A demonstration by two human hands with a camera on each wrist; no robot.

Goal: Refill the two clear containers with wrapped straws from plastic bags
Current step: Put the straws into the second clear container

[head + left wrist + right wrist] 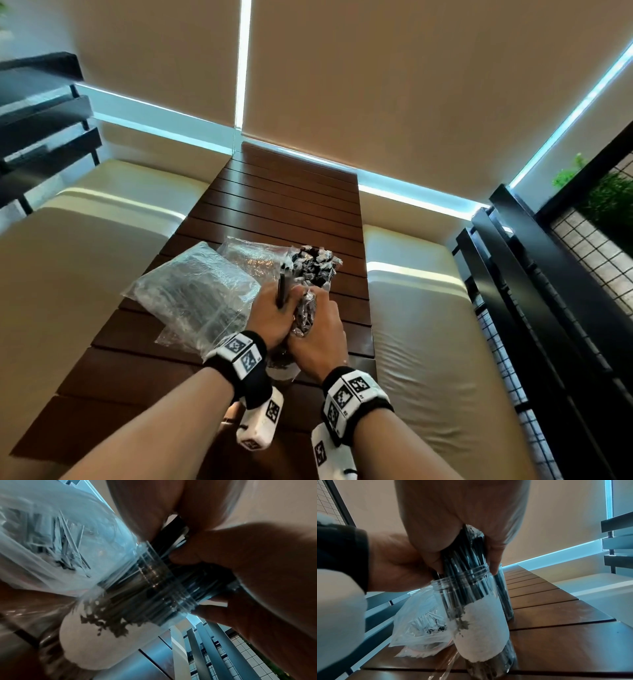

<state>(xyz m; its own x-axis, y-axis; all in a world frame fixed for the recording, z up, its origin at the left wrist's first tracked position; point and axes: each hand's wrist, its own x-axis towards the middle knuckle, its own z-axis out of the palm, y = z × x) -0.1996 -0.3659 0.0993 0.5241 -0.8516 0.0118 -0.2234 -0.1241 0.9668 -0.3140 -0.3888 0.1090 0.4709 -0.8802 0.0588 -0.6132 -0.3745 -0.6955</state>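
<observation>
Both hands work together: right hand (317,337) and left hand (274,317) clamp a bundle of wrapped straws (465,563), feeding it into the near clear container (471,601). Second container (504,592) behind looks filled; one plastic bag (191,294) still holds straws.

A dark brown slatted wooden table (284,205) carries two crinkled clear plastic bags (191,294) toward ten o'clock of the table's middle, and two clear plastic jars of black wrapped straws (477,601), one just behind the other.
</observation>
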